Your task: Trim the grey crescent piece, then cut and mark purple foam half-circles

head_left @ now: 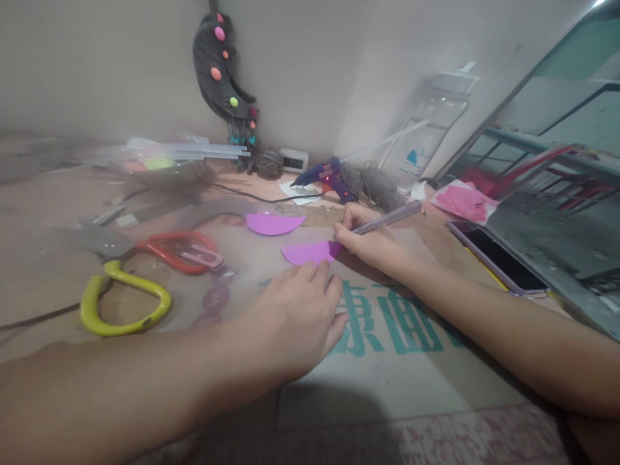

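Note:
My right hand (361, 237) grips a grey-purple pen (387, 217), its tip end hidden behind the fingers at the right end of a purple paper half-circle (307, 252). On the lower edge of that piece rest the fingertips of my left hand (305, 313). The left fingers are bent loosely downward, with the thumb apart, and grip nothing that I can see. A second purple half-circle (275, 223) lies just beyond, its straight side facing away from me. Both pieces are on a cardboard sheet (339, 394) printed with green characters.
Scissors with red and yellow handles (126, 323) lie left. At the back are a blue glue gun (329, 177), grey yarn (378, 184), a small digital clock (294, 159) and a clear bottle (421, 129). A phone (498, 255) and pink packet (464, 200) lie right.

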The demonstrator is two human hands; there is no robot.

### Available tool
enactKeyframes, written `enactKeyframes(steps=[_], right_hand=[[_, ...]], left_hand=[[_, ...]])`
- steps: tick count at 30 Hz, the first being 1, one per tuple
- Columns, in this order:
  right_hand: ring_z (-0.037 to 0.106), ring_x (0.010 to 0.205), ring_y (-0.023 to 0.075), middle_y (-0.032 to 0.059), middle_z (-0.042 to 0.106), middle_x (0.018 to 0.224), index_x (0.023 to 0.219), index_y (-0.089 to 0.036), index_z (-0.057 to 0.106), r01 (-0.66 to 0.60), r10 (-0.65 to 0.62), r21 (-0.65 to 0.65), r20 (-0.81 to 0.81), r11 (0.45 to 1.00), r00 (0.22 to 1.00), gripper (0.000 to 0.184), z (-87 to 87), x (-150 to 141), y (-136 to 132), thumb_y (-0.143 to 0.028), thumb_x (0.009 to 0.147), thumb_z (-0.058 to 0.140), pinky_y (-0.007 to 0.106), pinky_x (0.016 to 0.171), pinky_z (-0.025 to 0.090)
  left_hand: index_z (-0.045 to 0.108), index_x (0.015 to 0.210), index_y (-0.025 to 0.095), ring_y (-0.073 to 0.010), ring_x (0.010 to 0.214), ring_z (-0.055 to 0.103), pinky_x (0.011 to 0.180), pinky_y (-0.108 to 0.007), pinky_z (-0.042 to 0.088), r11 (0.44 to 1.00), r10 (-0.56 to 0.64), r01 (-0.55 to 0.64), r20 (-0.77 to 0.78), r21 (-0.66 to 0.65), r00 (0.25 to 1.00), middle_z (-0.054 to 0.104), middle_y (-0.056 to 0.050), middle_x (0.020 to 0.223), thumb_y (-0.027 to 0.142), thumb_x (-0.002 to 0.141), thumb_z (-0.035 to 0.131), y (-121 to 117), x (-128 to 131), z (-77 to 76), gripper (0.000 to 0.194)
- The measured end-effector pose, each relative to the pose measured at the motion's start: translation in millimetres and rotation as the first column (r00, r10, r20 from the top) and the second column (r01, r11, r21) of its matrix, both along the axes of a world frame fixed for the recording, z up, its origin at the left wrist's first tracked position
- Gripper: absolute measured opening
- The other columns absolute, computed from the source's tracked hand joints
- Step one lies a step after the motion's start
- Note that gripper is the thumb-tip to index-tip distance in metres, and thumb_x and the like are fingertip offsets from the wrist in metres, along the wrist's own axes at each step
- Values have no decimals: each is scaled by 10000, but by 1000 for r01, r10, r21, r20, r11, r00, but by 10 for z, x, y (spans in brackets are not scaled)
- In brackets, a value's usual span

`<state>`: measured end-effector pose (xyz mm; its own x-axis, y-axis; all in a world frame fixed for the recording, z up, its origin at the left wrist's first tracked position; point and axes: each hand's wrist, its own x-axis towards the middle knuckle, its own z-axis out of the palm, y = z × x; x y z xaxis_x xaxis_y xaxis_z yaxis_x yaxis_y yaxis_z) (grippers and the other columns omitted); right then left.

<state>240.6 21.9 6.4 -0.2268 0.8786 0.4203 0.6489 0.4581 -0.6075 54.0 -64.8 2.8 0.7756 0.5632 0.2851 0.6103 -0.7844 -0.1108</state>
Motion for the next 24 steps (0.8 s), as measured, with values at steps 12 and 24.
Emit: enactKeyframes(steps=[12,24], right_hand=[[649,851,209,46,700,917,952,-211,690,46,-62,146,107,988,992,253,81,378,292,-397,957,519,322,790,479],[599,733,183,21,660,788,867,-196,635,-35,30,14,266,999,963,148,147,293,143,-343,887,626,300,677,455]], left_hand=[[641,1167,83,-342,1010,621,814,-475,533,999,-8,5,-55,-48,998,653,-214,1181,360,1016,354,3,-1,22,427],[600,1263,32,-375,1134,614,878,-471,516,1000,15,-15,-34,-4,999,614,-281,1299,379,1011,383,-17,-2,-32,481]])
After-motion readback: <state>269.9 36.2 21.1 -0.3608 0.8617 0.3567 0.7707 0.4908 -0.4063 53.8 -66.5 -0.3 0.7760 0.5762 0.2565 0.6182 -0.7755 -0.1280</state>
